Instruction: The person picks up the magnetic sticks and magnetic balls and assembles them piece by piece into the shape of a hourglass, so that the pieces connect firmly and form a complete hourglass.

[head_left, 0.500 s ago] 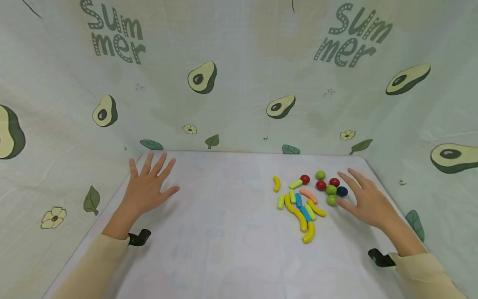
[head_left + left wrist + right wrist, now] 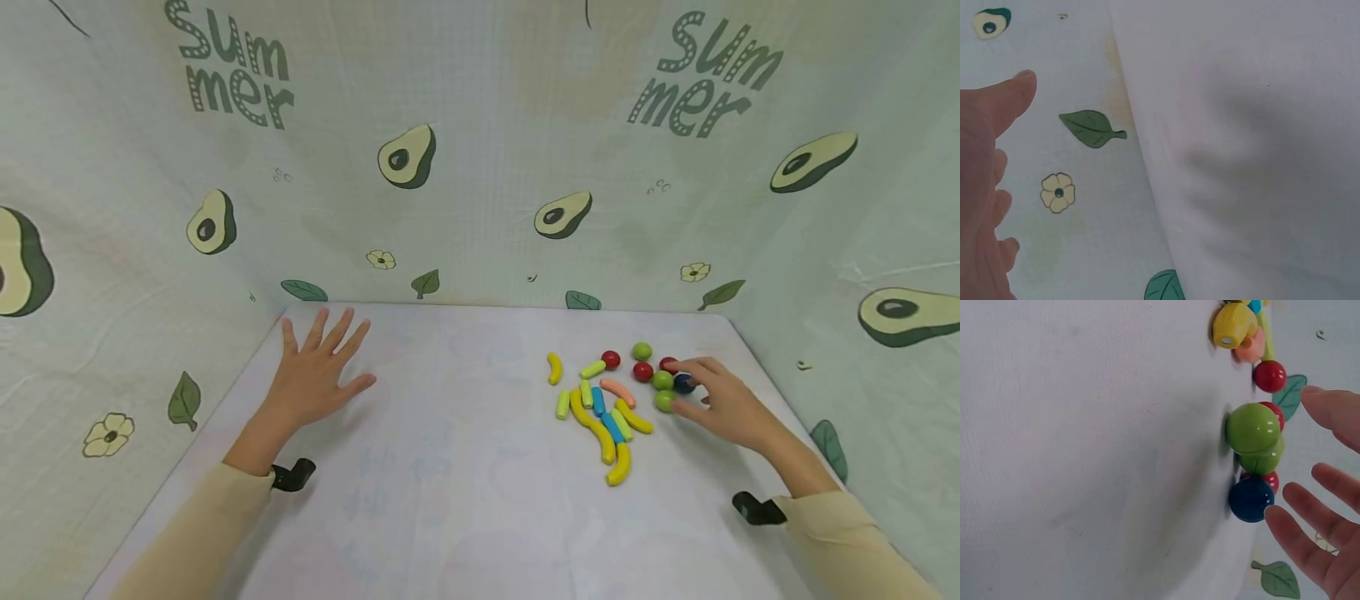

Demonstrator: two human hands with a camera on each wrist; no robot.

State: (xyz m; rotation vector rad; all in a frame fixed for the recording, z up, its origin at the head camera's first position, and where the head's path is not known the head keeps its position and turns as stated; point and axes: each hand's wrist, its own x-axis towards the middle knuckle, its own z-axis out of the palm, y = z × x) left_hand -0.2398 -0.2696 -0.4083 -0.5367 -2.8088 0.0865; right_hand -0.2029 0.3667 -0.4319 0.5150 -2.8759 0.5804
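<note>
My right hand hovers at the right edge of a cluster of small glossy balls, its fingers spread and slightly bent. A dark blue ball and a green ball lie nearest its fingers and thumb in the right wrist view. Beside them in the head view are a red ball and another green ball; the fingertips partly cover a further red ball. Nothing sits between that hand's fingers and thumb. Far to the left, my left hand is spread palm down above the table, holding nothing.
Left of the balls lie several yellow banana-shaped pieces, lime-green sticks, blue sticks and one pink curved piece. A printed cloth walls the white table at the back and both sides.
My right hand has moved slightly left and its fingers have bent down over the balls. My left hand has shifted a little to the right, still spread. Balls and sticks lie as before.
</note>
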